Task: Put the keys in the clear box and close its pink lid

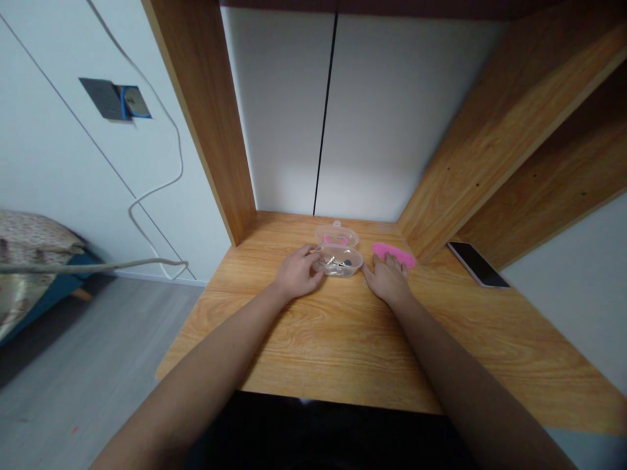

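A small clear plastic box [351,267] rests on the wooden desktop with its hinged lid [345,233] tipped back behind it. Small metallic pieces [334,262] and a dark round piece lie inside, too small to name. My left hand [298,271] curls its thumb and fingers around the box's left end. Flat and spread, my right hand [389,278] lies with its fingertips on a pink oval piece [405,258]. Its thumb reaches to the right end of the box; whether it touches I cannot tell.
A phone [477,264] lies on the desktop [318,346] at the right. Wooden panels [206,111] rise on both sides, with a white wall behind. At the left hang a white cable [180,147] and an open wall socket [134,102].
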{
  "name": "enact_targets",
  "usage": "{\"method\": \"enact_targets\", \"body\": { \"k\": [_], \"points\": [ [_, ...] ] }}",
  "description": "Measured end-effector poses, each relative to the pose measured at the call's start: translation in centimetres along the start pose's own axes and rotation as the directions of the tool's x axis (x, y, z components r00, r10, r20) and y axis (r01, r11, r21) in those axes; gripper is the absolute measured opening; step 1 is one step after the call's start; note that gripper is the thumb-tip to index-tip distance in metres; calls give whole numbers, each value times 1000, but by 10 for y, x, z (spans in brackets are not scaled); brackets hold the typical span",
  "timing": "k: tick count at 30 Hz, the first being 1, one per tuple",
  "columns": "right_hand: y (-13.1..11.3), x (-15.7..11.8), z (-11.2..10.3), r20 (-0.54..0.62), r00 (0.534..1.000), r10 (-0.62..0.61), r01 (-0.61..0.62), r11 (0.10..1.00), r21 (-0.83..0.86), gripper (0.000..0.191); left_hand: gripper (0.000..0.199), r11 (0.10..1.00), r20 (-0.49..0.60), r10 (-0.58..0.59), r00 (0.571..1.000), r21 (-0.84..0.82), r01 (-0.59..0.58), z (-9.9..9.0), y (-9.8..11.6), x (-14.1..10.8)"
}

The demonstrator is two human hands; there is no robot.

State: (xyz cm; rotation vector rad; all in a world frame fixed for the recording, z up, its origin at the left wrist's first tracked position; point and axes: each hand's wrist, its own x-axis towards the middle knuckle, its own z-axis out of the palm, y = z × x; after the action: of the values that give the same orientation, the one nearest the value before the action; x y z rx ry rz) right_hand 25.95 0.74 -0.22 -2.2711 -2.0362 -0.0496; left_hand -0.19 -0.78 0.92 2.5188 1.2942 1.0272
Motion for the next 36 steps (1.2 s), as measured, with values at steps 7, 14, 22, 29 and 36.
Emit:
{"method": "enact_targets", "body": {
  "k": [7, 14, 22, 29, 36],
  "points": [
    [-1, -1, -5, -61, 996, -57, 58, 998, 9, 66, 22, 1000, 10, -10, 1000, -18, 10, 0, -1, 0],
    [-3, -2, -7, -177, 982, -68, 83, 993, 79, 61, 21, 999, 27, -39, 999, -17, 40, 0, -1, 0],
    [-7, -9, -15, -474, 868, -150, 289, 928, 235, 47, 23, 998, 46, -49, 998, -25, 50, -1, 0, 1],
    [-14, -16, -21, -610, 757, -235, 471, 843, 259, 46, 22, 999, 46, -44, 998, -29, 46, -1, 1, 1],
    [-16, -25, -30, -693, 581, -427, 695, 703, 151, 58, 25, 999, 25, -39, 999, -31, 40, 1, -1, 1]
  ]
}}
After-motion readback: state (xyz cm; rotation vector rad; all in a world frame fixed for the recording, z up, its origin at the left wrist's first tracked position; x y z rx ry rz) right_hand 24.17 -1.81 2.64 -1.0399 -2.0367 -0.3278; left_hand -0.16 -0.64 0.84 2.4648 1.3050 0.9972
